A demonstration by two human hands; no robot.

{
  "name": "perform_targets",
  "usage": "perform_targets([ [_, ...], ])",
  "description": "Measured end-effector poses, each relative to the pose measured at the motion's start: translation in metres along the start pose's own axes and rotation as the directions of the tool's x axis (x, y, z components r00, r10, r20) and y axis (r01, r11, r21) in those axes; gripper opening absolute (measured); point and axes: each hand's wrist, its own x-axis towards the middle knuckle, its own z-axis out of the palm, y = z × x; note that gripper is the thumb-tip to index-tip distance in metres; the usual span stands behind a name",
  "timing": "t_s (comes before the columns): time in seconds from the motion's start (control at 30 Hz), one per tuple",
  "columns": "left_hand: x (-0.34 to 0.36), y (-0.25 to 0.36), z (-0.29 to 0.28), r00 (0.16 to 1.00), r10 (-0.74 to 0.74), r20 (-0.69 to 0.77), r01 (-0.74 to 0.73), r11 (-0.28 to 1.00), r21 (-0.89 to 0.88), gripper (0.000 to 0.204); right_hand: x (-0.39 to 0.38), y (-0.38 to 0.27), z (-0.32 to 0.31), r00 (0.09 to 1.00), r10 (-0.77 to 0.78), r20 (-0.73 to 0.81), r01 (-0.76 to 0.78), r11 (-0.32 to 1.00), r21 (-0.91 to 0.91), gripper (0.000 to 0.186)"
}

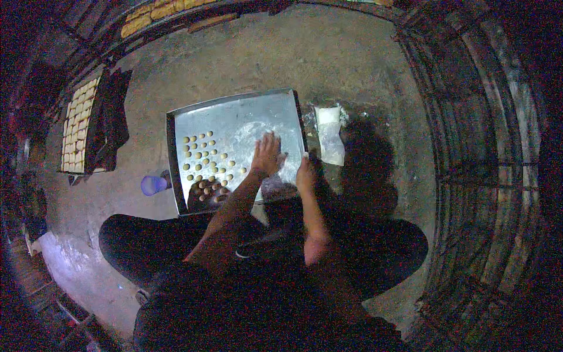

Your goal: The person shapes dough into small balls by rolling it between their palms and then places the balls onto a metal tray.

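A shallow metal tray with raised sides lies in front of my crossed legs. Several small round dough balls are spread over its left half. White flour dusts the bare surface right of them. My left hand lies palm down on this floury part, fingers stretched out; whatever is under the palm is hidden. Around the tray's right rim, near its front corner, my right hand is closed, its fingers partly in shadow.
A clear bag of white powder lies right of the tray. On the left stand a bluish plastic cup and a tray with rows of pale dough pieces. Golden baked pieces sit at the far edge. Dark racks line the right.
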Motion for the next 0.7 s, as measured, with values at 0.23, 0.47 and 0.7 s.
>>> perform_targets([
  [0.23, -0.049, 0.041, 0.032, 0.876, 0.326, 0.357, -0.127, 0.868, -0.480, 0.063, -0.015, -0.010, 0.013, 0.996, 0.093, 0.013, -0.094, 0.994, 0.047, 0.069],
  [0.47, -0.071, 0.050, -0.041, 0.847, 0.171, 0.504, 0.227, 0.740, -0.633, 0.061, 0.001, -0.003, 0.010, 0.987, 0.131, -0.091, -0.115, 0.981, 0.157, 0.068],
  [0.7, -0.101, 0.078, -0.018, 0.711, -0.199, 0.674, 0.219, 0.974, 0.056, 0.066, -0.001, -0.034, 0.004, 0.987, 0.158, 0.028, -0.152, 0.975, -0.161, 0.070],
])
